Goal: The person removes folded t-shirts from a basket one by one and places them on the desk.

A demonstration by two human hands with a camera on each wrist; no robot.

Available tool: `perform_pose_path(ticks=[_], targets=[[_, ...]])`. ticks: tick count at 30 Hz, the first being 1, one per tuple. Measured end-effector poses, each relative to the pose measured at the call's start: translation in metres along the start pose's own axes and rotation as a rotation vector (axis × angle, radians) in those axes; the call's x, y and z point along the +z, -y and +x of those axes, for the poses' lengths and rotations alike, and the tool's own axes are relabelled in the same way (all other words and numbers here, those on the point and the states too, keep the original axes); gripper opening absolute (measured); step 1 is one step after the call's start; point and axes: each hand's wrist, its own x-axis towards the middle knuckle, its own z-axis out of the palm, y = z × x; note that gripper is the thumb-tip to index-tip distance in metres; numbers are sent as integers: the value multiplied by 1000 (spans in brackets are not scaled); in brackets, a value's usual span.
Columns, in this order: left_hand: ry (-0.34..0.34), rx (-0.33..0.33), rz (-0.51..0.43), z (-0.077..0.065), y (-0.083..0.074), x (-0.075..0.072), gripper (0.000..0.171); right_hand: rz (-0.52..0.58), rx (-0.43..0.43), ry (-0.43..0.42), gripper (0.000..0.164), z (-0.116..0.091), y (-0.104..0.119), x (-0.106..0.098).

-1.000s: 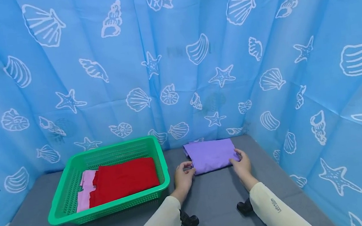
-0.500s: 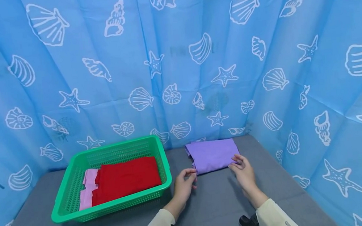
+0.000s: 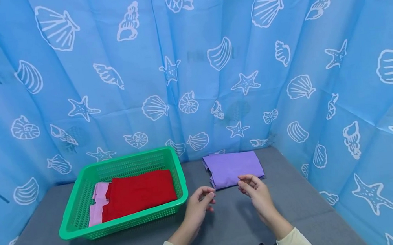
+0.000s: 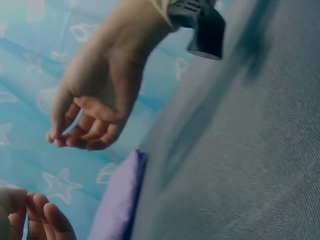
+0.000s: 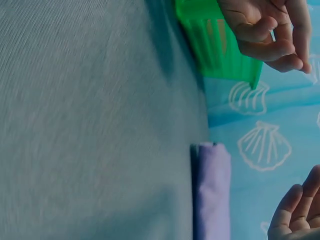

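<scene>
A folded purple cloth (image 3: 234, 168) lies flat on the grey surface, right of the middle in the head view. My left hand (image 3: 196, 209) hovers just in front of its left corner, fingers loosely bent and holding nothing. Near the cloth's front edge, my right hand (image 3: 259, 199) is raised with thumb and fingertips close together and nothing between them. The right wrist view shows the purple cloth (image 5: 214, 192) low against the surface, apart from the right hand's fingers (image 5: 295, 210). In the left wrist view, the right hand (image 4: 100, 95) hangs above the cloth (image 4: 120, 200).
A green plastic basket (image 3: 127, 220) stands on the left of the grey table (image 3: 228, 230). Inside lie a folded red cloth (image 3: 139, 195) and a pink cloth (image 3: 98, 205), partly covered by the red one. A blue shell-print curtain (image 3: 191, 67) surrounds the back and sides.
Both hands have let go of the purple cloth and drawn back toward me. My right hand has also shifted left. The cloth stays in place on the table.
</scene>
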Motion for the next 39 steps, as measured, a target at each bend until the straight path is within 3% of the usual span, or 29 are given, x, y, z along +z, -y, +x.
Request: perform_pose_path(ticks=[6, 13, 25, 32, 39], targets=[[7, 26, -7, -15, -15, -8, 23, 45, -28, 30, 26, -8, 10, 15], [14, 141, 136, -20, -31, -23, 20, 79, -56, 93, 24, -9, 16, 38], [-112, 218, 163, -16, -56, -56, 22, 55, -77, 241, 21, -1, 36, 76], [-135, 242, 251, -13, -60, -81, 26, 64, -89, 361, 27, 8, 51, 103], [-163, 211, 381, -12, -66, -107, 27, -54, -62, 537, 34, 10, 61, 129]])
